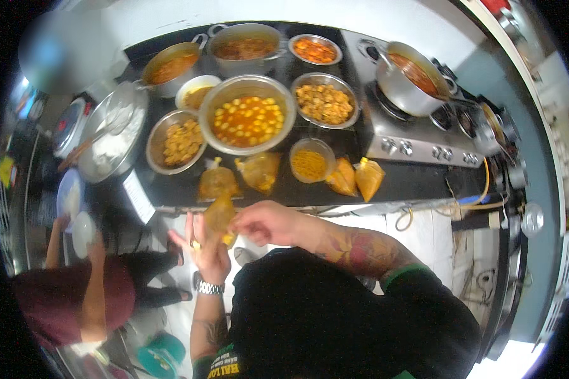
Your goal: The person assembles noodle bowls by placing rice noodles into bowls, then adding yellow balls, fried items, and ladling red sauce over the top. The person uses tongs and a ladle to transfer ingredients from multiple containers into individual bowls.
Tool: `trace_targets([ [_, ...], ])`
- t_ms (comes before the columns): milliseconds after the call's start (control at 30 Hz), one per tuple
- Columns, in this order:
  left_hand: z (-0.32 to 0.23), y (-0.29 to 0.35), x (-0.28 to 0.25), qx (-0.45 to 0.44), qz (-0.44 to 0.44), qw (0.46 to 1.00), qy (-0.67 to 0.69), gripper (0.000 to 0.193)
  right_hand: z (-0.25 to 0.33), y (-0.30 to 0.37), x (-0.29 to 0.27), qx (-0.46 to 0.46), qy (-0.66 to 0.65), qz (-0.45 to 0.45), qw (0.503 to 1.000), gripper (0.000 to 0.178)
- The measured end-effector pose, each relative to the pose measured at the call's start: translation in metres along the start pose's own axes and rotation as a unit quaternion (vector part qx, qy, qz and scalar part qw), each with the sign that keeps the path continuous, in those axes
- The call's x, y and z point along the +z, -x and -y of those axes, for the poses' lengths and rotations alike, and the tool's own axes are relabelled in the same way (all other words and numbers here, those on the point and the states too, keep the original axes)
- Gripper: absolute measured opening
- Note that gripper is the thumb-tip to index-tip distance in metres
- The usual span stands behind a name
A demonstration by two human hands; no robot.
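In front of the counter's near edge, a clear plastic bag of yellow-brown food [219, 216] is held between my two hands. My left hand [207, 251], with a ring and a metal watch, grips the bag from the left, some fingers stretched outward. From the right, my right hand [264, 223] pinches at the bag's lower part, its fingertips partly hidden. Just beyond, on the black counter [272, 197], lie a filled bag [219, 182] and another filled bag [260, 172]. Two orange-yellow bags, one tied bag [369, 178] and one beside it [342, 177], lie farther right.
A large bowl of eggs in red sauce [246, 120] stands mid-counter among several pots and bowls. A gas stove [417, 136] with a big pot [412, 82] is at right. A rice basin [114, 136] stands left. Near it, another person [76, 297] holds a white plate [83, 235].
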State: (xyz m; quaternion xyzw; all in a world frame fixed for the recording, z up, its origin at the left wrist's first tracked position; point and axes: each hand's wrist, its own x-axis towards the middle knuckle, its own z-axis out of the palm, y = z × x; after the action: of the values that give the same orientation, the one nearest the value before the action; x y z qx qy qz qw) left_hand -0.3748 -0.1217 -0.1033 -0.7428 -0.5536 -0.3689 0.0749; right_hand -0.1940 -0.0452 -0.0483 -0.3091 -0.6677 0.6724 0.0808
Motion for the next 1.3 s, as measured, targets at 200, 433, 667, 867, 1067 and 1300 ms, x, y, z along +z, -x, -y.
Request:
trace_targets([
  [200, -0.010, -0.007, 0.017, -0.104, 0.139, 0.985, -0.018, 0.010, -0.015, 0.026, 0.007, -0.181, 0.334, -0.113, 0.918, 0.017],
  [433, -0.022, 0.004, 0.031, -0.137, 0.111, 0.978, 0.109, 0.011, -0.109, 0.125, -0.177, 0.219, 0.445, -0.401, 0.770, 0.029],
  [667, -0.019, -0.005, 0.028, -0.116, 0.137, 0.977, 0.110, 0.010, -0.188, 0.157, -0.230, 0.322, 0.545, -0.209, 0.745, 0.022],
  [867, -0.014, 0.002, 0.021, -0.107, 0.151, 0.976, 0.111, 0.010, -0.148, 0.179, -0.193, 0.250, 0.588, -0.199, 0.743, 0.034],
  [1067, -0.006, 0.011, 0.010, -0.119, 0.133, 0.977, 0.117, 0.011, -0.115, 0.159, -0.141, 0.286, 0.483, -0.231, 0.795, 0.034],
  [1300, 0.002, 0.041, -0.005, -0.181, 0.126, 0.969, 0.114, 0.015, -0.149, 0.080, -0.127, 0.333, 0.327, -0.376, 0.801, 0.039],
])
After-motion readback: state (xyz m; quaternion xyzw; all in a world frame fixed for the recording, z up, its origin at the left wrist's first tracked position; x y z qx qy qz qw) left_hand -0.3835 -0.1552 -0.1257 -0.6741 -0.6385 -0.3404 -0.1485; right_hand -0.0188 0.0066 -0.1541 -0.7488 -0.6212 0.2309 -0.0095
